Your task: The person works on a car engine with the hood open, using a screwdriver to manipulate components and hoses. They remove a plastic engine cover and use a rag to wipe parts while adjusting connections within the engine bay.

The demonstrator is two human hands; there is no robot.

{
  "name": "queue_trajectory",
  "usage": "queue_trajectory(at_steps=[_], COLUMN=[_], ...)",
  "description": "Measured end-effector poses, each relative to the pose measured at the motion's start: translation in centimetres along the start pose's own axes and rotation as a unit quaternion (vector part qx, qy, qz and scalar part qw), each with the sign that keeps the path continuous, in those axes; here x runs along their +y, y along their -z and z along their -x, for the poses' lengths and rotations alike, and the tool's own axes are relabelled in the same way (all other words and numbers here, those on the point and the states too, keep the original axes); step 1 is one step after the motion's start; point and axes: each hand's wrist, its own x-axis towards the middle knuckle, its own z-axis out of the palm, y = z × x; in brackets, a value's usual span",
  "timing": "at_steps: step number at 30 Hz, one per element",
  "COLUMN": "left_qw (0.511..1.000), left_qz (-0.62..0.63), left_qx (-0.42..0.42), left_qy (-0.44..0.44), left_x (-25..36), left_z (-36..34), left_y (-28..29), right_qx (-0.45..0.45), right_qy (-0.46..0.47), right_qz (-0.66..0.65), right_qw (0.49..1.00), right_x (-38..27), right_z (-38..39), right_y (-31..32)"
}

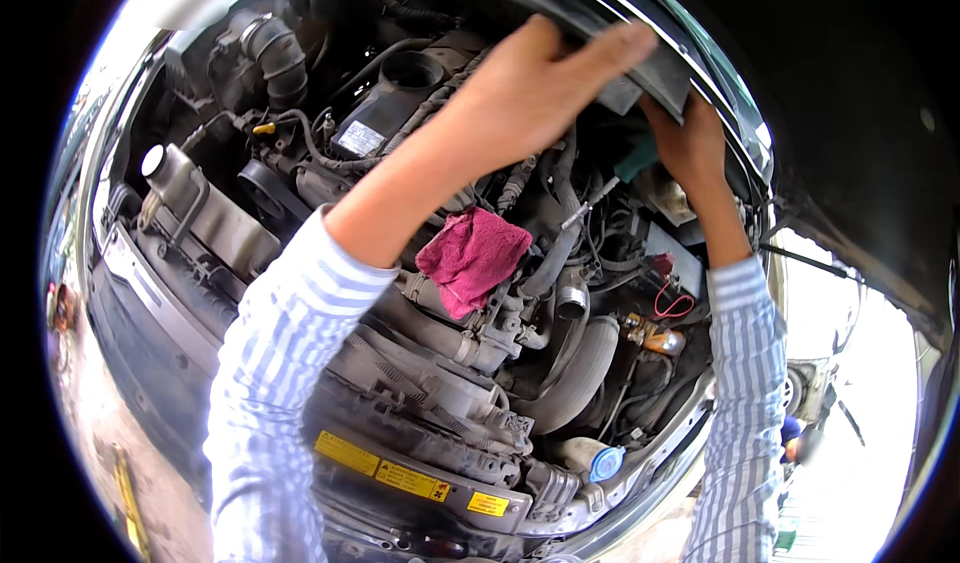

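My left hand (530, 93) reaches across the engine bay to a black plastic panel (663, 78) along the upper edge, its thumb over the panel and its other fingers curled at it. My right hand (690, 153) is at the panel's right end, its fingertips hidden behind it. Just left of and below that hand is a tool with a green handle (633, 163) and metal shaft, partly in shadow. A crumpled pink cloth (470, 258) lies on the engine below my left hand.
The raised hood (860, 143) and its prop rod (820, 263) are at right. A coolant reservoir (215, 218) sits left, a blue-capped reservoir (595, 460) at the lower front, yellow labels (345, 451) on the front crossmember (460, 483). Part of a person (795, 443) shows beyond the car's right side.
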Motion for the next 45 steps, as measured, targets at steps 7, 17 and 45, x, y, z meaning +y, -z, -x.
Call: queue_trajectory(at_steps=[7,17,45], left_qw=[0.994,0.995,0.973], left_qz=[-0.063,-0.07,-0.026], left_qx=[0.01,0.02,-0.165], left_qy=[0.091,0.068,0.159], left_x=[0.2,0.9,-1.1], left_z=[-2.0,-1.0,-1.4], left_y=[-0.4,0.5,4.7], right_qx=[-0.018,-0.059,0.142], right_qy=[0.079,0.295,0.244], right_qz=[0.078,0.091,0.062], right_qw=[0.994,0.949,0.957], right_x=[-3.8,-9.1,-3.7], right_z=[4.5,3.1,-0.2], right_y=[-1.9,-11.3,-20.5])
